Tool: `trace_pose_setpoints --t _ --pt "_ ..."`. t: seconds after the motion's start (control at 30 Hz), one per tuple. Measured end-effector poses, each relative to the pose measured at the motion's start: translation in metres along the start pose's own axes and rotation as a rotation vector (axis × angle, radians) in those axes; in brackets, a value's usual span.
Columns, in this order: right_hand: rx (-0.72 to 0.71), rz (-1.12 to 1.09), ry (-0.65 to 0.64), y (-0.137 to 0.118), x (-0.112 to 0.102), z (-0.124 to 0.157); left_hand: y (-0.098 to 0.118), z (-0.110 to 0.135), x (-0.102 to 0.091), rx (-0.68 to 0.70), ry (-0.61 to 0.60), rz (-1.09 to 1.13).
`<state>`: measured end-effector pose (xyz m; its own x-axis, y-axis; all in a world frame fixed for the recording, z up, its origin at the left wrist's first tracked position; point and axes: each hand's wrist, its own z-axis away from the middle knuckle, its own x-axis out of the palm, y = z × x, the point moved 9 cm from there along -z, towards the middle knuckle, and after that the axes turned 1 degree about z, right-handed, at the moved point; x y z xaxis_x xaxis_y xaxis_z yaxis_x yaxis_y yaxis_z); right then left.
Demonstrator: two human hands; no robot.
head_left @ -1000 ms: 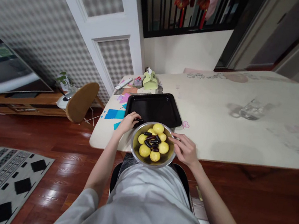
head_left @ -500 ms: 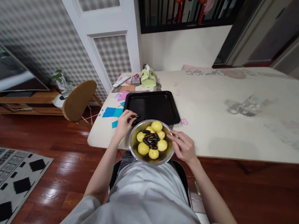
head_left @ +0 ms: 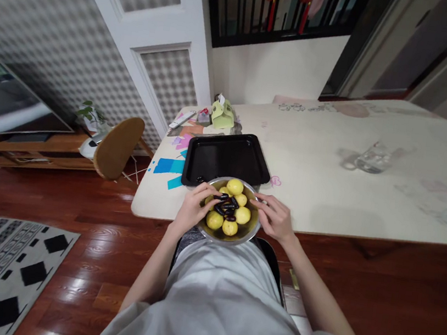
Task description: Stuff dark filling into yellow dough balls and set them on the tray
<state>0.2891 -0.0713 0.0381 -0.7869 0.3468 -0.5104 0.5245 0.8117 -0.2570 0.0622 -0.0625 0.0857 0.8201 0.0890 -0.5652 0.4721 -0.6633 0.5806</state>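
Observation:
A round metal bowl (head_left: pixel 248 231) sits at the near table edge, close to my body. In it are several round yellow fruits (head_left: pixel 243 215), lemon-like, with several long dark grapes (head_left: pixel 229 206) heaped in the middle. My left hand (head_left: pixel 195 207) reaches over the bowl's left side, its fingertips pinching a dark grape (head_left: pixel 221 196) just above the others. With its fingers on the right rim, my right hand (head_left: pixel 277 218) steadies the bowl. Behind the bowl lies a black rectangular tray (head_left: pixel 228 160), and one dark grape (head_left: pixel 200 179) rests in its near left corner.
The white table (head_left: pixel 329 188) stretches to the right and bears a clear glass (head_left: pixel 374 158). A green tissue holder (head_left: pixel 222 114) and a white remote (head_left: pixel 182 119) are at the back left. A wooden chair (head_left: pixel 118 148) stands left of the table.
My left hand has moved right and slightly down, from the tray's near left corner to over the bowl, with a dark grape in its fingers. My right hand stays on the rim.

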Motion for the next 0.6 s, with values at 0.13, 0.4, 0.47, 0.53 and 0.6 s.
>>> trace_pose_setpoints --t 0.13,0.4,0.47,0.53,0.6 --pt "0.006 0.010 -0.003 0.0000 -0.0004 -0.0006 -0.0027 0.0002 0.0083 -0.019 0.008 0.015" --pt "-0.002 0.008 0.005 -0.0011 -0.0014 -0.0015 -0.0020 0.0009 0.0101 -0.027 -0.009 0.035" --pt "-0.003 0.009 0.006 -0.0009 -0.0014 -0.0012 0.0000 0.0011 0.0104 -0.017 -0.027 0.051" --pt "0.000 0.010 0.006 -0.0006 -0.0011 -0.0009 0.0017 0.0006 0.0100 -0.012 -0.037 0.062" --pt "0.003 0.009 0.005 -0.0001 -0.0007 -0.0006 0.0010 -0.0005 0.0059 -0.018 -0.017 0.064"
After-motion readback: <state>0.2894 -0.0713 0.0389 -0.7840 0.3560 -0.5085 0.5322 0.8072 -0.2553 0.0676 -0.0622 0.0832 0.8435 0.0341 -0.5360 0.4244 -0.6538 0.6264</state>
